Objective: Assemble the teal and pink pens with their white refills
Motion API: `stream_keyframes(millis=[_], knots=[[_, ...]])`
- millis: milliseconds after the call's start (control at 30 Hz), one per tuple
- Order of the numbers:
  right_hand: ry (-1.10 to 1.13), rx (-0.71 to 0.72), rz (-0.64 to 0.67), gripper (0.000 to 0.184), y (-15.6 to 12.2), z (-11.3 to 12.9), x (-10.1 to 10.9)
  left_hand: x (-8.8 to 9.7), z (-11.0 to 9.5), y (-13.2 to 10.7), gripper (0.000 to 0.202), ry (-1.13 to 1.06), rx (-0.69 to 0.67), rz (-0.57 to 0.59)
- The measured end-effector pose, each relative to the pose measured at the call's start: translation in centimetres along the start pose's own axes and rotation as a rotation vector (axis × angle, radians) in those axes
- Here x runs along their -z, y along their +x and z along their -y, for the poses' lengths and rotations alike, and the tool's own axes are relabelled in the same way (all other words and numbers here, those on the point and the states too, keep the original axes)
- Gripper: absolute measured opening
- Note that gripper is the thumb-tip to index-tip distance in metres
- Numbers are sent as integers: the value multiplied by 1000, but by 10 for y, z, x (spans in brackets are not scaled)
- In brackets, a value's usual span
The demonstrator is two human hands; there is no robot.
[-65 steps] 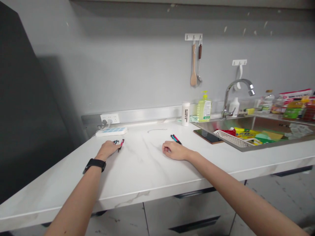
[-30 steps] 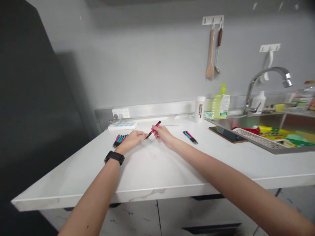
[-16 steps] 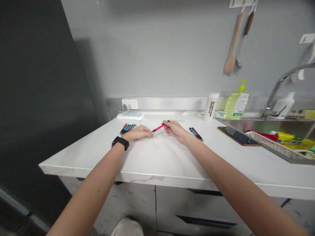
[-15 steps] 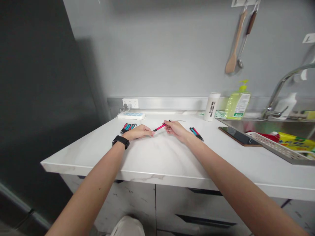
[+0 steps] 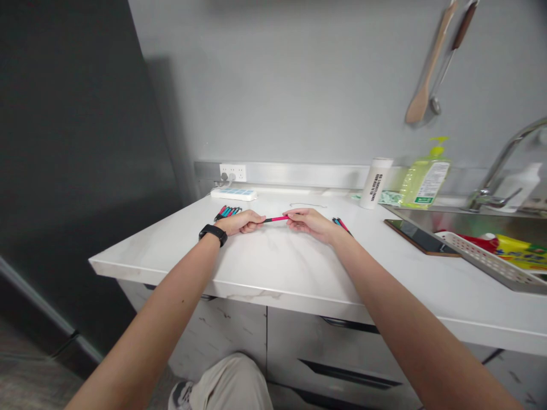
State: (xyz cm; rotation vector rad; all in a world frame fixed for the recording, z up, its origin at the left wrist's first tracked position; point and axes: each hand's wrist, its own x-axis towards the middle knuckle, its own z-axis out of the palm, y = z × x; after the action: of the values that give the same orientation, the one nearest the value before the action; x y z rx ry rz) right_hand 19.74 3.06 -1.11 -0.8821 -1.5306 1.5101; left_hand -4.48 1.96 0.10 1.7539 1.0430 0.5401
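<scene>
Over there, the left hand (image 5: 245, 222) is gripping the black end of a pink-and-black pen (image 5: 278, 218), while the right hand (image 5: 311, 224) is pinching its pink part. The pen is stretching nearly level between them, over the white table (image 5: 265, 259). A row of pens (image 5: 228, 212) is lying just beside the left hand, a smaller bunch (image 5: 341, 224) beside the right.

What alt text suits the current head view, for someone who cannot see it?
The left hand and right hand hold opposite ends of a slim red-and-black pen over a white marbled countertop. Slim red, blue and black pens lie in a cluster beside each hand; a metal sink is at right.
</scene>
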Motion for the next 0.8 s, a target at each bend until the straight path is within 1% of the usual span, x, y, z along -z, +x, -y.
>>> stream_keyframes(millis=[133, 300, 500, 633, 700, 800], knots=[[-69, 12, 27, 12, 4, -6, 3, 3, 4, 3, 54, -24, 3, 0], [-119, 116, -40, 22, 11, -10, 8, 2, 6, 10, 53, -51, 78, -37], [-74, 110, 19, 14, 11, -12, 7, 0, 5, 10, 50, -106, 91, -88], [-143, 121, -67, 24, 10, -12, 7, -1, 4, 7, 41, -60, 24, -90], [-146, 117, -120, 21, 10, -10, 7, -2, 4, 5, 38, -32, 2, -90], [-83, 93, -178, 12, 10, -7, 6, -5, 1, 1, 36, 3, -33, -103]])
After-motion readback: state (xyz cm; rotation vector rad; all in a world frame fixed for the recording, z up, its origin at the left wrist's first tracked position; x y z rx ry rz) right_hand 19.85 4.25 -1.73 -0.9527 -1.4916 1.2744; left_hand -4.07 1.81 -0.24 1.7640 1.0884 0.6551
